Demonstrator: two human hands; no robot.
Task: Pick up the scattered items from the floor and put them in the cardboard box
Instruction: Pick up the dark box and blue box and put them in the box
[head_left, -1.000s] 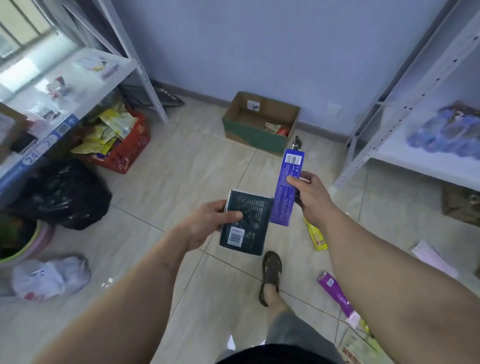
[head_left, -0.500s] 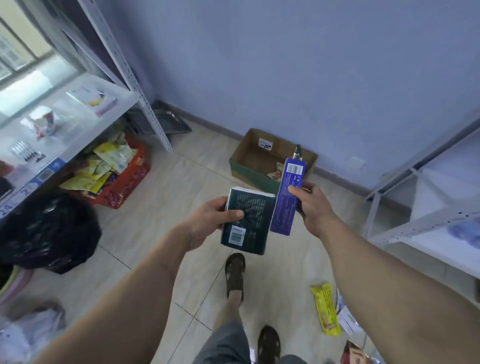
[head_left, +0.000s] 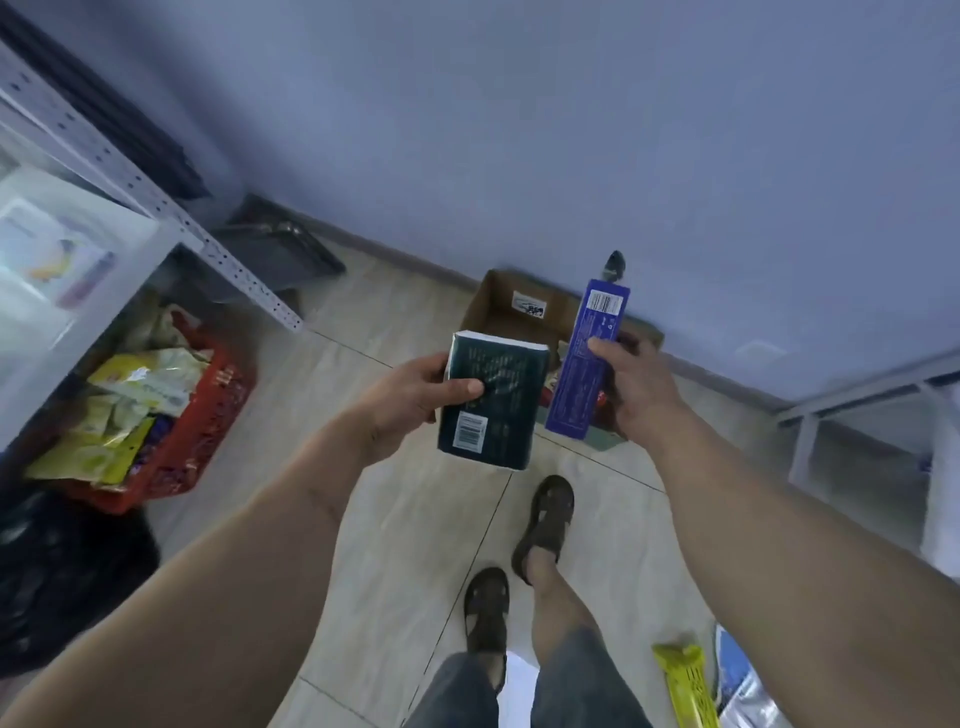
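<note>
While both arms were stretched forward over the tiled floor (head_left: 415, 519), the left hand (head_left: 410, 405) held a dark green pack (head_left: 491, 402), its fingers (head_left: 460, 387) wrapped across the printed face; the pack showed a white barcode label low on its front and a white top edge. The right hand (head_left: 636, 387) gripped a long blue carton (head_left: 584, 358) upright, white label panel at its top, small print down its length. Beyond both stood the cardboard box (head_left: 501, 306), open, brown, against the pale blue wall (head_left: 519, 130), partly hidden by the held items. A yellow wrapper (head_left: 685, 680) lay on the floor at lower right, near a sandalled foot (head_left: 545, 525). A red basket (head_left: 197, 415) of packets sat under the left shelf (head_left: 78, 312).
</note>
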